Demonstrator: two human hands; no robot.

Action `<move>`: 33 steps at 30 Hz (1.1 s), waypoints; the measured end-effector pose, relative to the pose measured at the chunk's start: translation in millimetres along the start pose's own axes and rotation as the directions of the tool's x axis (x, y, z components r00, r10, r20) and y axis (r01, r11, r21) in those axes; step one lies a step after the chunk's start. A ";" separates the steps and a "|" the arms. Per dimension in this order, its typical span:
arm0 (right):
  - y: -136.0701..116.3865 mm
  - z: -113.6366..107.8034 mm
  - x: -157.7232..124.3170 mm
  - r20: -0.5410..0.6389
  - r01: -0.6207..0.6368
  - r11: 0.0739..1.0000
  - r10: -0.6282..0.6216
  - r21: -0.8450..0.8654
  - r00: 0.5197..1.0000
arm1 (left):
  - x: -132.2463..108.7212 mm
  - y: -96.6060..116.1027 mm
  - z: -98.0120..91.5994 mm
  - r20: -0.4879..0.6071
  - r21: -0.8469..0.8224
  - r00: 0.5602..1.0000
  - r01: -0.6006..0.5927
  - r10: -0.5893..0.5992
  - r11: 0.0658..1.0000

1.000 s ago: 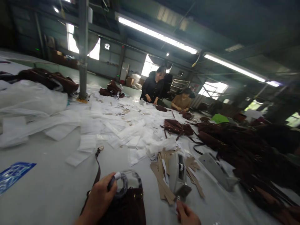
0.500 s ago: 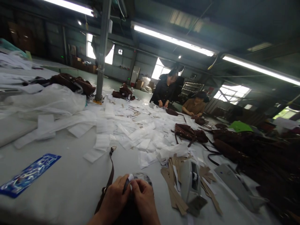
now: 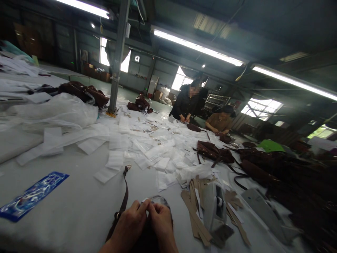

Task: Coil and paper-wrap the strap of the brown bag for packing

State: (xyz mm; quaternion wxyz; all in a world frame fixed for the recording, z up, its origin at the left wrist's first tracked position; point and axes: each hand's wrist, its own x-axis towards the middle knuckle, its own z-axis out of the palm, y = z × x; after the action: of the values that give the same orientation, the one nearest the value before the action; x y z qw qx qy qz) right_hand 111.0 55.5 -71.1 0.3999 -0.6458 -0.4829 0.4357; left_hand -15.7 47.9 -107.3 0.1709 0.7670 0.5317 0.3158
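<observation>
Both hands closed in at a small white piece (image 3: pixel 145 200), above a dark brown bag (image 3: pixel 146 241) at the near edge of the bench (image 3: pixel 86 207).
Grip: left hand (image 3: pixel 131 220) pinched down, fingertips together on the white piece; right hand (image 3: pixel 162 218) likewise pinched narrow, its tips meeting the left's at the same piece; exact contact partly hidden by the fingers. Bag lies directly beneath both hands, mostly covered by them; a partly clear loop (image 3: pixel 163 200) shows just beyond the right hand. Strap (image 3: pixel 126 189) runs out past the left hand, metal clasp (image 3: pixel 127 167) at its far end. To the right of the hands: brown strips (image 3: pixel 191 211), with a grey tape dispenser (image 3: pixel 210 203) standing among them. Blue packet (image 3: pixel 35 196) flat, well apart at left.
</observation>
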 end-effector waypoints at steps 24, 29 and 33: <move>-13.9 -7.5 -13.1 -0.076 0.101 0.896 -0.147 -0.432 0.986 | 6.7 1.3 -10.2 -0.023 -0.316 0.987 0.146 -0.161 0.937; -21.3 -7.4 -14.8 0.016 0.161 0.636 -0.228 -0.755 0.973 | 6.4 3.4 -11.5 -0.007 -0.300 0.989 0.137 -0.145 0.944; -21.4 -2.1 -8.6 0.065 0.208 0.426 -0.325 -0.880 0.943 | 6.7 4.1 -11.7 0.003 -0.311 0.993 0.111 -0.116 0.944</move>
State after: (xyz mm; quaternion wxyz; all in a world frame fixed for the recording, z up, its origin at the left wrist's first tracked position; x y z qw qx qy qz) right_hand 105.8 51.5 -48.9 0.1029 -0.6974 -0.7090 0.0198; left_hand -19.0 51.7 -94.1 0.3032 0.6962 0.5200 0.3911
